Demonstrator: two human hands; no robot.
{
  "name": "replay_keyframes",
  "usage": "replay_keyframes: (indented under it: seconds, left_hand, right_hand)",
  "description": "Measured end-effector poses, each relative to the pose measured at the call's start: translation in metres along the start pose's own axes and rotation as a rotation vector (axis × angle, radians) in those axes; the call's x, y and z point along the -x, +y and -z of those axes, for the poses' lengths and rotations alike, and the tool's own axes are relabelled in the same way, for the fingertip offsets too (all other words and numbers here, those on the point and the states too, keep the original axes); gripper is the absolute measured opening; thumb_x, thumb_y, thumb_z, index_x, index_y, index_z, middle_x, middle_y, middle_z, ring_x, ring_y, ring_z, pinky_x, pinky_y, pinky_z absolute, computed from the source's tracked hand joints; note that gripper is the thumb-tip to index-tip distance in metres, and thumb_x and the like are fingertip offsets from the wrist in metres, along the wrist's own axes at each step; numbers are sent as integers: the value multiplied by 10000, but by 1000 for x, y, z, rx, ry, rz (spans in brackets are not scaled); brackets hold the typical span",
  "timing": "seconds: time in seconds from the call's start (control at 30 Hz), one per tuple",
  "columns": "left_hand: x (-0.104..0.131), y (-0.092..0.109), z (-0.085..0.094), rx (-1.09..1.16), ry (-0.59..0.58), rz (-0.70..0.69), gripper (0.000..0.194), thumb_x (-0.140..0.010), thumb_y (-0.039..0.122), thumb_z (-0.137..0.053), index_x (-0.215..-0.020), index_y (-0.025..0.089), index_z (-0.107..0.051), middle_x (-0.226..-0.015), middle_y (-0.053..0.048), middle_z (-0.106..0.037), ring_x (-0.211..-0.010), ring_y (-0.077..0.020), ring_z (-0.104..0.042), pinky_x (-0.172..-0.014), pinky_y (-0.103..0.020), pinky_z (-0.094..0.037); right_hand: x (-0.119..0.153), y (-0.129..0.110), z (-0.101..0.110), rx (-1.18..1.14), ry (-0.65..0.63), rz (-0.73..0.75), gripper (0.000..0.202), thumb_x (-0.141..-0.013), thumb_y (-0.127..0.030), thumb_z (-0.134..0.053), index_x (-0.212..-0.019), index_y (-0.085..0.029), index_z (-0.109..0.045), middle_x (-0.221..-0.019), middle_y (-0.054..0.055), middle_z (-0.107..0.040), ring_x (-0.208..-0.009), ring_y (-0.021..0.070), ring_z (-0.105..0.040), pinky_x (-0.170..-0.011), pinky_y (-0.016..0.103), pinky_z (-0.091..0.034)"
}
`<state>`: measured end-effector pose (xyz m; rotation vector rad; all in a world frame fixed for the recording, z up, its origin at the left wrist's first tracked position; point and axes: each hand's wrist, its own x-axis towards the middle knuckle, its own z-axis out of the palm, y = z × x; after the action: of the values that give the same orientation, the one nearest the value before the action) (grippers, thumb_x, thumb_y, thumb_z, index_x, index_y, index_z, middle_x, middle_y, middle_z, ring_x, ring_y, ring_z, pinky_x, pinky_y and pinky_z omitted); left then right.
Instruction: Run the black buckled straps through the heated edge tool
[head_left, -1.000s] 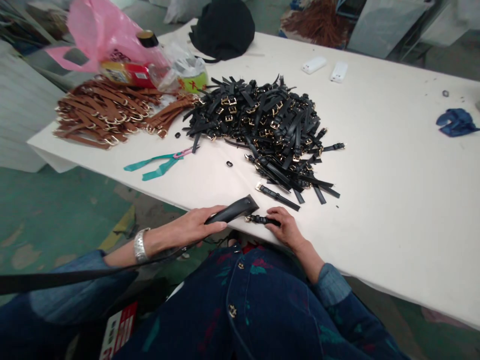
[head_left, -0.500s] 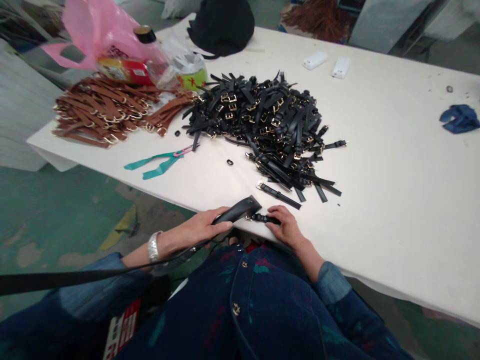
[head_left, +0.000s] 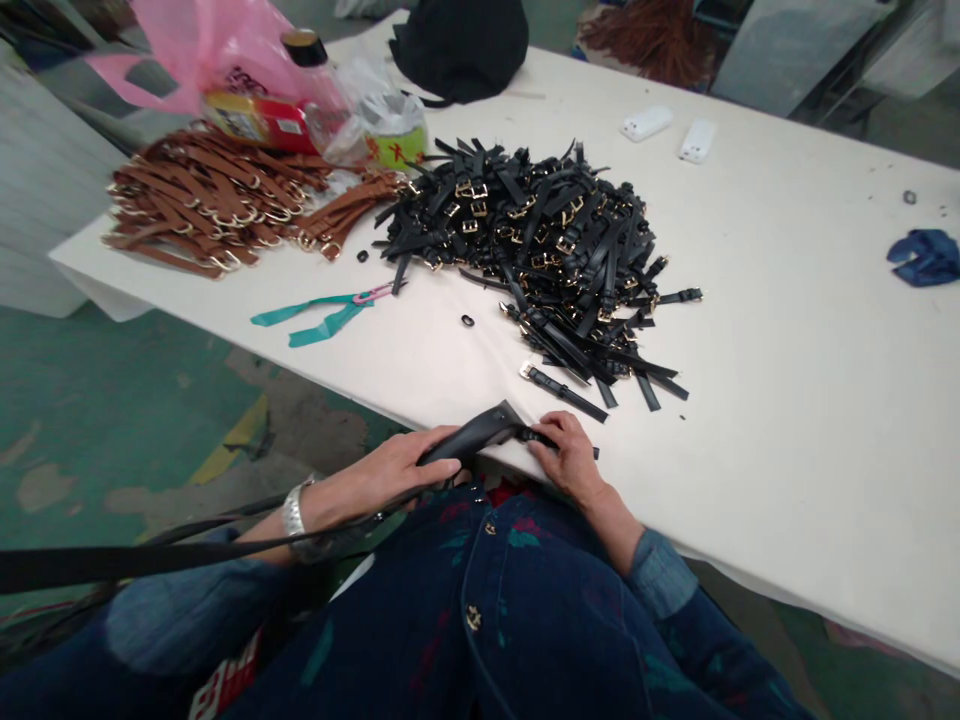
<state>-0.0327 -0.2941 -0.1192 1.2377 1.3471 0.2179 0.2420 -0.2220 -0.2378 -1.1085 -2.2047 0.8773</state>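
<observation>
So, at lower centre, our left hand point(head_left: 409, 465) grips a wide strap point(head_left: 474, 436), our right hand point(head_left: 571, 460) a short strap point(head_left: 534, 436)

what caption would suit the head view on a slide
Left hand holding a broad black strap, right hand a small black strap, near a heap of black buckled straps.

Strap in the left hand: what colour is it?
Black; the strap in the left hand shows best in the head view.
</observation>
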Motion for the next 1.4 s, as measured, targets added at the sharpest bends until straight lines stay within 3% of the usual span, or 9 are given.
replay_keyframes:
  seconds: [0.13, 0.3, 0.5, 0.77, 0.93, 1.03, 1.2, 1.3, 1.4]
  left_hand:
    - [-11, 3, -6, 27, 63, -40, 632, -860, 577, -495, -1386, 232, -431, -959, -40, -652, -604, -146, -580, -497, -220, -485]
    - [-1, 8, 7, 65, 43, -9, 620, -848, 569, -522, -1370, 243, -445, -934, -28, -625, -570, -132, -569, -472, -216, -490]
    - [9, 24, 15, 32, 12, 26, 609, -823, 551, -557, -1351, 261, -474, -788, 16, -601, -497, -122, -560, -440, -205, -477]
    - [-8, 18, 7, -65, -107, -48, 560, -861, 550, -517, -1347, 274, -477, -931, -6, -660, -597, -128, -584, -510, -192, -468]
    - [-30, 19, -3, -80, -71, -62, 624, -877, 554, -485, -1417, 258, -385, -1003, -34, -670, -568, -126, -577, -521, -216, -472]
    - [-37, 21, -8, -50, -25, -85, 624, -868, 569, -479, -1400, 248, -421, -1015, -51, -668, -627, -150, -590, -562, -234, -491]
    - [-21, 20, -1, 113, -27, 21, 639, -828, 591, -533, -1370, 263, -445, -849, -10, -623, -532, -131, -548, -450, -224, -468]
    - [-8, 22, 3, 69, -25, 50, 640, -820, 583, -550, -1367, 263, -460, -720, 22, -589, -498, -128, -540, -432, -207, -445]
    - [-6, 26, 1, 10, -63, 35, 616, -836, 564, -541, -1366, 260, -469, -768, 12, -631, -525, -128, -553, -446, -193, -431]
  right_hand:
    - [-5, -8, -2, 56, -12, -28, 137, -794, -234, -641, -923, -205, -675, -948, 83, -617, -914, 238, -555, -805, 386, -473]
    - [-3, -17, 1, 215, 9, 9, 83, -756, -154, -630, -825, -200, -624, -804, 53, -634, -809, 229, -550, -731, 368, -419]
    - [6, 0, 9, 206, 124, 69, 138, -851, -128, -538, -798, -210, -635, -887, 65, -671, -862, 216, -566, -772, 377, -418]
    - [14, 17, 17, 0, 75, 107, 123, -865, -189, -568, -888, -243, -676, -970, 63, -675, -921, 211, -599, -817, 395, -502]
    - [11, 15, 18, -61, 93, 67, 105, -856, -186, -568, -879, -230, -660, -924, 62, -690, -892, 211, -610, -821, 394, -510]
    - [10, 15, 18, -63, 91, 57, 87, -859, -204, -573, -883, -230, -653, -905, 59, -690, -884, 213, -611, -826, 394, -507]
    - [12, 16, 17, -46, 87, 23, 98, -850, -237, -596, -931, -226, -649, -905, 69, -680, -890, 229, -601, -819, 405, -504]
    - [12, 17, 17, -29, 72, 5, 129, -843, -250, -606, -961, -222, -648, -926, 77, -674, -911, 237, -597, -836, 413, -499]
    - [11, 18, 16, -20, 73, -10, 168, -842, -264, -611, -1002, -221, -640, -963, 86, -666, -948, 248, -590, -870, 430, -490]
